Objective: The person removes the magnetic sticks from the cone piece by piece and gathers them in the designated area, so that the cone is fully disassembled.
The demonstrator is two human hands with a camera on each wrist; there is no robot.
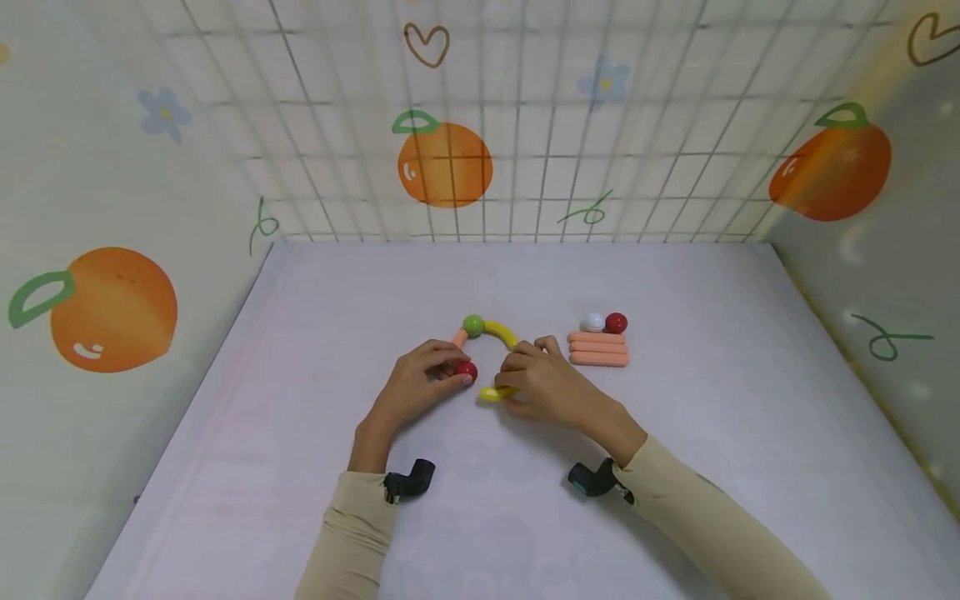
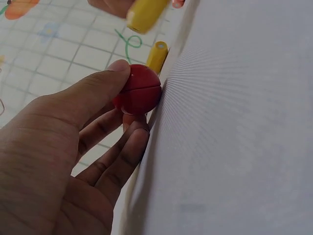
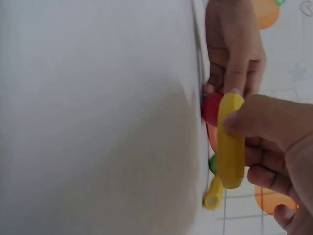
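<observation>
My left hand (image 1: pixel 420 379) pinches a red ball (image 2: pixel 139 90) with a groove round it, low at the white surface. My right hand (image 1: pixel 555 387) grips a curved yellow stick (image 3: pixel 231 142) between thumb and fingers, just to the right of that ball. Beyond the hands, a green ball (image 1: pixel 473 325) lies between a salmon-pink stick (image 1: pixel 460 338) and a second curved yellow stick (image 1: pixel 500 333). The pink stick runs from the green ball towards the red ball, partly hidden by my left fingers. In the left wrist view the held yellow stick looks raised off the surface.
Right of my right hand, three salmon-pink sticks (image 1: pixel 597 349) lie side by side. Just behind them sit a white ball (image 1: pixel 593 322) and another red ball (image 1: pixel 617 322). A wire grid (image 1: pixel 540 167) under printed cloth stands along the back of the white table (image 1: pixel 337 292).
</observation>
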